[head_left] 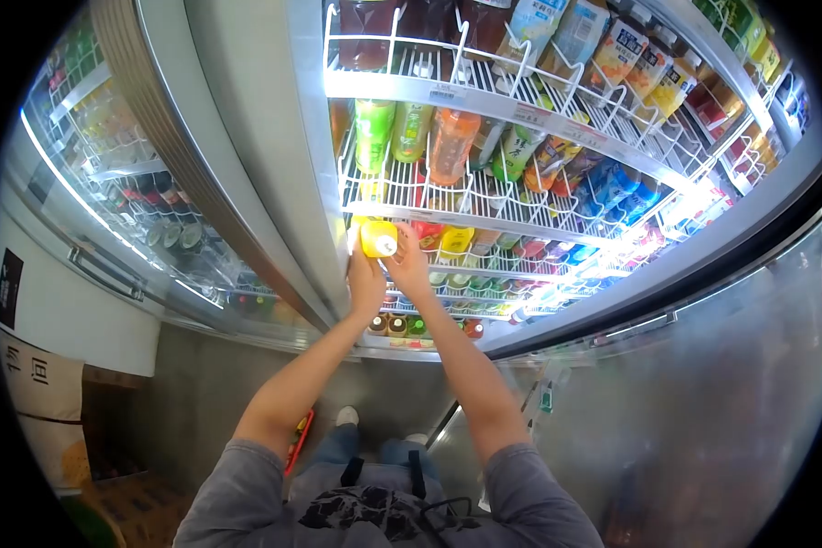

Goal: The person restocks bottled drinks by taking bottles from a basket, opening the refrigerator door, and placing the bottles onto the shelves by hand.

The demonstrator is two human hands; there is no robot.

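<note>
A yellow drink bottle (374,236) with a pale cap is held at the left end of a wire shelf in the open drinks cooler, its cap facing me. My left hand (364,276) is closed around its left and near side. On the right side, my right hand (410,267) closes on the same bottle, its fingertips partly hidden behind it. Another yellow bottle (457,240) stands on that shelf to the right of my right hand. Above my hands, a green bottle (374,135) and an orange bottle (453,146) stand on the higher shelf.
White wire shelves (484,91) hold rows of bottles and cartons. The cooler's left frame (247,119) runs close beside my left hand. A glass door (685,393) stands open at right. A red basket (300,443) is by my feet; cardboard boxes (142,507) lie at lower left.
</note>
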